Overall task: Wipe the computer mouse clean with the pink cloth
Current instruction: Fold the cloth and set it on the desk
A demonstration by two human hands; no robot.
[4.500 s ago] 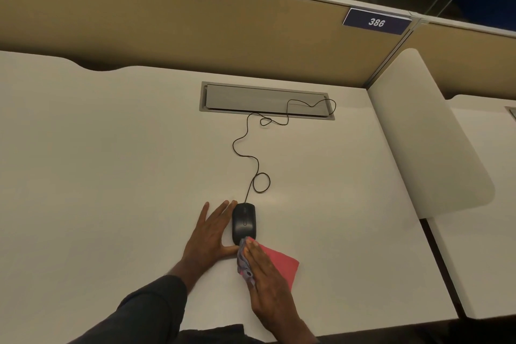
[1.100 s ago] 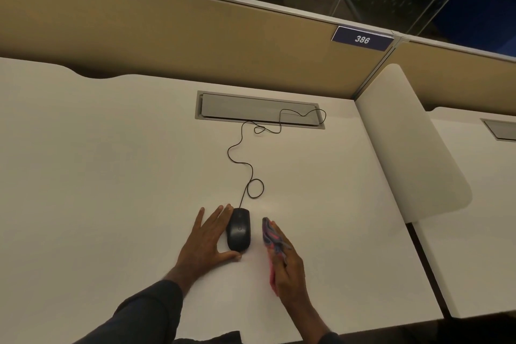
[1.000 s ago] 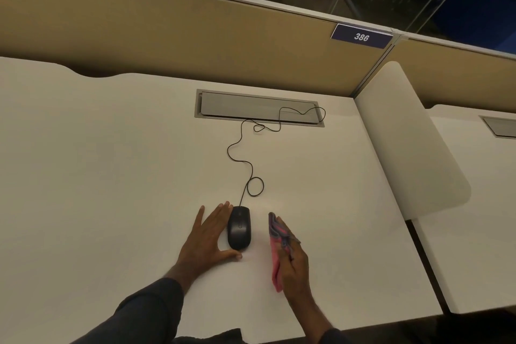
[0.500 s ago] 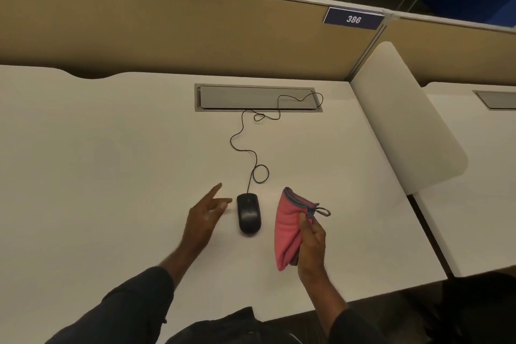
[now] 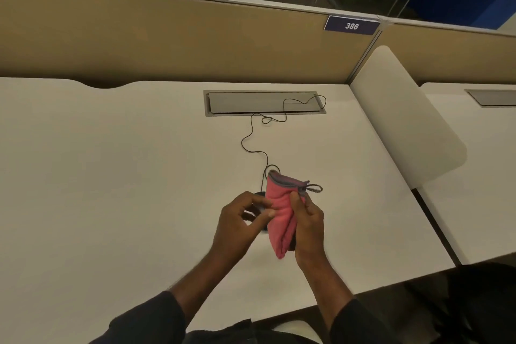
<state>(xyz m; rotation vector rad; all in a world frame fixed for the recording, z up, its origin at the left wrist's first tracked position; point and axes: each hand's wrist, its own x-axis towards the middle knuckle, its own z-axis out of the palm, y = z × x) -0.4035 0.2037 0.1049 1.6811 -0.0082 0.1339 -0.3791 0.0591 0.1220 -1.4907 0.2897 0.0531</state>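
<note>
Mouse (image 5: 258,208) count is one: a single black computer mouse on the white desk (image 5: 125,176), mostly hidden behind the two raised hands, with only slivers of its dark body visible between the left fingers and the cloth. One thin black cable (image 5: 251,145) runs from it in loops across the desk to the one grey cable hatch (image 5: 240,103) set into this desk near the tan partition (image 5: 167,36); a second hatch shows on the neighbouring desk to the right. One pink cloth (image 5: 279,218) with a grey-purple edge and a small hanging loop is held up above the desk, folded lengthwise and hanging down. The right hand (image 5: 308,226) is clamped on the cloth, thumb pressed on its front face and fingers wrapped behind it. The left hand (image 5: 240,223) is just beside the cloth on its left, fingers curled and fingertips touching the cloth's left edge; whether it actually pinches the fabric cannot be told. The mouse lies under and slightly behind the left hand, just left of the hanging cloth, and neither hand visibly touches it. One blue plate reading 386 (image 5: 351,26) sits on top of the partition, and one white rounded divider (image 5: 405,120) separates the two desks.
</note>
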